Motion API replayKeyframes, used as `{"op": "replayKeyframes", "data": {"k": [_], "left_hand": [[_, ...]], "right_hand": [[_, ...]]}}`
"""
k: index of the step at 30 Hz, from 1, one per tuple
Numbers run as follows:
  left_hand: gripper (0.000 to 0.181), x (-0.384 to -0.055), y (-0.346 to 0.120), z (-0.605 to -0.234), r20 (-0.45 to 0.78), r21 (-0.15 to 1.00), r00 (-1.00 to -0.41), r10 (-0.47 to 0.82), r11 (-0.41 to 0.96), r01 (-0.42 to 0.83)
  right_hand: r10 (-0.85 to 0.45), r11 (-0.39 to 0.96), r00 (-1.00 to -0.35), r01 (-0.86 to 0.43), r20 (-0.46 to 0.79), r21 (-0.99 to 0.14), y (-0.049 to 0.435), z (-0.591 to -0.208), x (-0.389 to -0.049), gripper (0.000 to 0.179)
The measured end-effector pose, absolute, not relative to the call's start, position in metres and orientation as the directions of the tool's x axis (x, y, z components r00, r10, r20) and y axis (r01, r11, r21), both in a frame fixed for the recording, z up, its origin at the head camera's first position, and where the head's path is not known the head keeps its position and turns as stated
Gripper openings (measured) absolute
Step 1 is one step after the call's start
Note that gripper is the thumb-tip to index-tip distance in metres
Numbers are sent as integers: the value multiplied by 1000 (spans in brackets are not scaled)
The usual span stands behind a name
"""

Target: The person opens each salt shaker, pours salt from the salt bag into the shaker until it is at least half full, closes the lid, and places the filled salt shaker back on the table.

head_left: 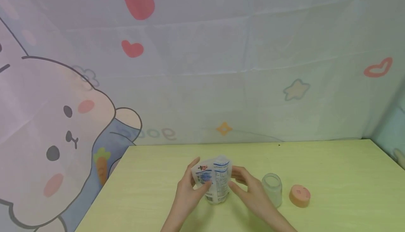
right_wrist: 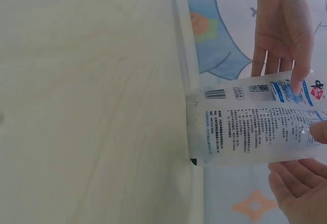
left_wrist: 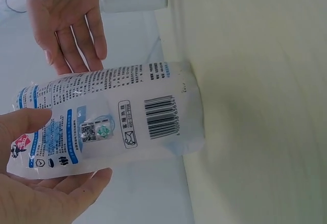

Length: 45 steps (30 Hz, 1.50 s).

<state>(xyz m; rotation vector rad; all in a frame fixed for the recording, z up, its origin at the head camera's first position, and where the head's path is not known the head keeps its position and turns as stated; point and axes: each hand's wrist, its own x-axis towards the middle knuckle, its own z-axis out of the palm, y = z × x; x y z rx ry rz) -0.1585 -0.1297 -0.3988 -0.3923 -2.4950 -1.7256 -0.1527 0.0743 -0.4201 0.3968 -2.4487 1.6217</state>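
printed pouch (head_left: pixel 220 177) stands upright, long axis vertical, base at the bench (head_left: pixel 142 189), between both hands' fingers. the left hand (head_left: pixel 187 191) pinches its side, thumb in front; the right hand (head_left: pixel 254 192), fingers loosely apart, flanks its other edge, contact unclear. outward of the right fingers: glass jar (head_left: pixel 274 193), then pink lid (head_left: pixel 299 197); beyond the fingers, printed cloth (head_left: pixel 202 98).

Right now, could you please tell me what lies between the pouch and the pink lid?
In the head view, the right hand and the clear jar lie between them.
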Motion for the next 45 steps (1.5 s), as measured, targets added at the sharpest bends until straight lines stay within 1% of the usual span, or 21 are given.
{"op": "replayKeyframes", "data": {"k": [6,8,13,19,27,34,41,45], "left_hand": [[73,-159,-129,-403,187,917,-969,159,326,231],[70,-159,-129,-404,171,922,-973,154,324,213],[59,-157,-128,-407,113,931,-984,137,331,153],[61,-157,-128,-411,77,935,-988,136,333,119],[49,-162,-132,-420,66,933,-981,181,339,125],[50,-167,-137,-427,40,937,-971,235,330,119],[49,-175,-141,-429,-21,905,-964,266,414,94],[48,-178,-141,-429,-42,897,-955,292,433,93]], "right_hand": [[-116,340,-946,-325,303,-883,72,-419,-153,38],[-117,332,-945,-328,307,-884,72,-419,-153,38],[-99,321,-957,-290,273,-902,70,-421,-154,39],[-84,301,-965,-264,250,-917,68,-424,-156,39],[-87,200,-969,-243,230,-949,64,-425,-160,37],[-67,172,-974,-223,215,-960,59,-427,-163,38],[-83,137,-979,-199,189,-970,58,-429,-166,36],[-86,108,-983,-172,163,-979,58,-429,-167,36]]}}
